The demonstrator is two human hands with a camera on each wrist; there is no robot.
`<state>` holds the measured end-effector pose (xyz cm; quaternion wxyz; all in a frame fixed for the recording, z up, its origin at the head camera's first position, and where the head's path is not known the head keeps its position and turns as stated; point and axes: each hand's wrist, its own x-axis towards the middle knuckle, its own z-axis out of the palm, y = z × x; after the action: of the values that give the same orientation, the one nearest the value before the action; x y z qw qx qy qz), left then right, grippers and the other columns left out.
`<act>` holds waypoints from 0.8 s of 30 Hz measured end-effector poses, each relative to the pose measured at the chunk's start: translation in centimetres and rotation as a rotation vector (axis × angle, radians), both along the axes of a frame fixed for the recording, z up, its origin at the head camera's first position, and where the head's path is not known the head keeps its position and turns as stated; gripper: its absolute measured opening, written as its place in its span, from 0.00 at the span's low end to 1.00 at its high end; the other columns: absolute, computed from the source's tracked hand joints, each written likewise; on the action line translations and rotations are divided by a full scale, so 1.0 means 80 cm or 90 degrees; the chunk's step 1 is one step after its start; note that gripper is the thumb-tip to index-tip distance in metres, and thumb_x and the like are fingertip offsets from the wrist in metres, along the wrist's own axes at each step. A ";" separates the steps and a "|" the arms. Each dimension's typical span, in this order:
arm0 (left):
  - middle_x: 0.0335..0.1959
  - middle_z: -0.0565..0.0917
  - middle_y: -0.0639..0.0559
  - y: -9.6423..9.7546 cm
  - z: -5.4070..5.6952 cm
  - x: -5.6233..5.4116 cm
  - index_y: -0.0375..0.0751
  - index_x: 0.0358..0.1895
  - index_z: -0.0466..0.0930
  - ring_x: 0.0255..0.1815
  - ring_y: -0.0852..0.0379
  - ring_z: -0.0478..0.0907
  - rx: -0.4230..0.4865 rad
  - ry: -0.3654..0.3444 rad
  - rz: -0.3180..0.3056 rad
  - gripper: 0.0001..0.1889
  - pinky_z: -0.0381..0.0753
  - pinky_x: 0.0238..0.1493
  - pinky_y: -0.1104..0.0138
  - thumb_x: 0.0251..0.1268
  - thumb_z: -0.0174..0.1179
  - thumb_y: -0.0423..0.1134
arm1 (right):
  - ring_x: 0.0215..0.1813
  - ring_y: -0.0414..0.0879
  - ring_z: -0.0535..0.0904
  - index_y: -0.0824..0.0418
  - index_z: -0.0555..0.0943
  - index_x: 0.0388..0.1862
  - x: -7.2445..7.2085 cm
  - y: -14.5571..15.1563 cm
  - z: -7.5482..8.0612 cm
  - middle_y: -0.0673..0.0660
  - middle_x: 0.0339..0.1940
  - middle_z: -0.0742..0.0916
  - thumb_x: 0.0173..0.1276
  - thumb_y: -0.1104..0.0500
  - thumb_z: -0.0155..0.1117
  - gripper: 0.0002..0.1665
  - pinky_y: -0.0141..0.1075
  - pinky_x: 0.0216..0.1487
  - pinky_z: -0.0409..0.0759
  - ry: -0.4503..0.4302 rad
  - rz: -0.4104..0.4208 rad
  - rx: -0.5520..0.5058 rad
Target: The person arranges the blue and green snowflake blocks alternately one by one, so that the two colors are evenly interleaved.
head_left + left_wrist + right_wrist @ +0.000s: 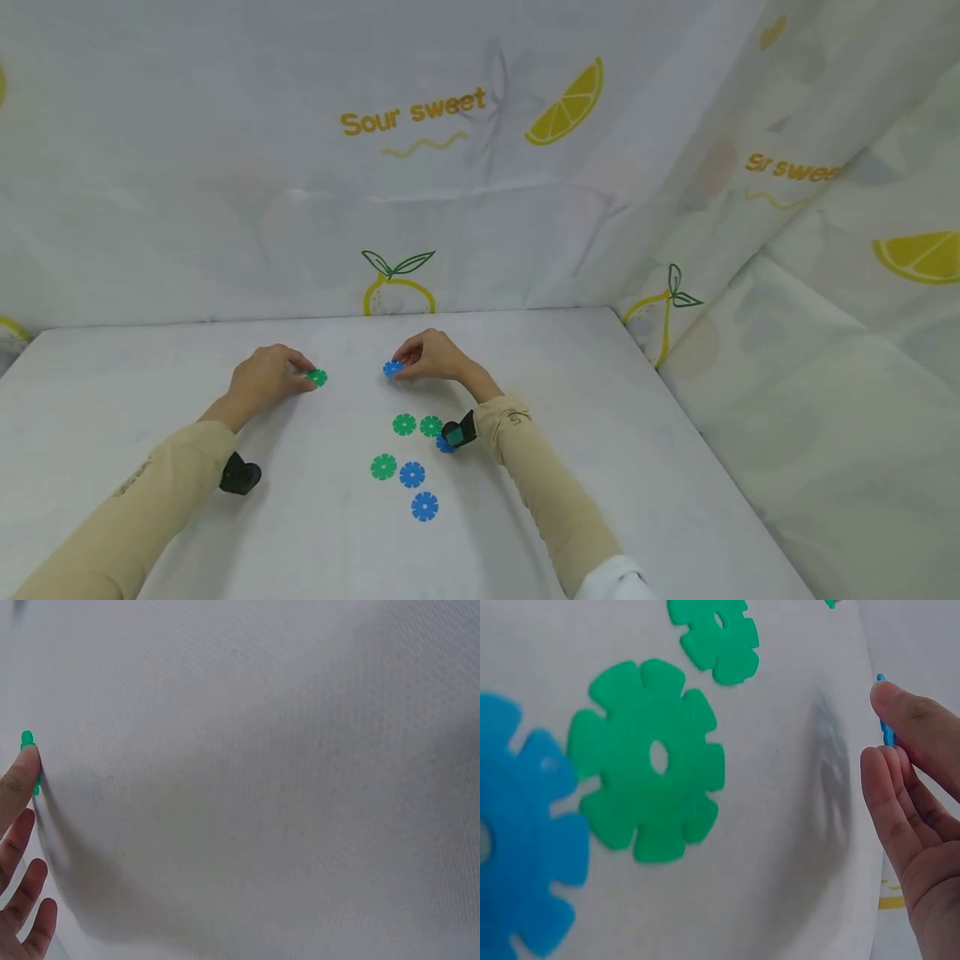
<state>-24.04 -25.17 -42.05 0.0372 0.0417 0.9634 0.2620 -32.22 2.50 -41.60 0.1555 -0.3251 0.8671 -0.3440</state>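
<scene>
Your left hand pinches a green notched disc between thumb and fingertip, its other fingers loose; your right hand pinches a blue notched disc the same way. Both are toward the far edge of the white-covered desk, with the discs facing each other across a gap. You can't tell from these views whether either one touches the surface. Nearer you, six more discs lie flat. Two green discs, one on the left and one on the right, lie side by side; just beside the right one is a blue disc, partly hidden by your black right wrist camera. Closer to the near side, a third green disc sits beside another blue disc, with one more blue disc just below. So far, you have one disc of each colour in your grip, apart and unjoined; six remain unheld. Beyond the far and right edges rises a lemon-printed cloth.
</scene>
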 end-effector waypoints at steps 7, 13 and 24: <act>0.52 0.79 0.31 0.003 0.001 0.000 0.35 0.43 0.85 0.57 0.30 0.70 0.002 0.007 0.004 0.15 0.73 0.50 0.42 0.54 0.70 0.39 | 0.32 0.36 0.79 0.63 0.86 0.40 -0.001 -0.028 -0.009 0.52 0.33 0.87 0.53 0.60 0.76 0.15 0.24 0.36 0.77 -0.010 -0.024 0.000; 0.52 0.79 0.31 0.000 0.000 0.002 0.34 0.44 0.85 0.56 0.31 0.71 0.002 0.002 0.015 0.15 0.73 0.50 0.42 0.54 0.70 0.39 | 0.31 0.33 0.78 0.64 0.86 0.39 0.002 -0.055 -0.014 0.52 0.33 0.88 0.54 0.60 0.76 0.14 0.21 0.36 0.75 -0.004 -0.028 0.014; 0.53 0.79 0.31 0.004 -0.001 -0.001 0.35 0.45 0.85 0.58 0.31 0.70 0.003 -0.011 0.026 0.15 0.71 0.53 0.41 0.55 0.69 0.39 | 0.31 0.34 0.78 0.63 0.87 0.40 0.012 -0.099 -0.016 0.51 0.31 0.87 0.55 0.59 0.76 0.14 0.20 0.35 0.73 0.003 -0.049 0.038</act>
<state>-24.16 -24.88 -42.13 0.0400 0.0202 0.9630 0.2657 -31.24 -5.39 -42.92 0.1497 -0.2874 0.8892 -0.3229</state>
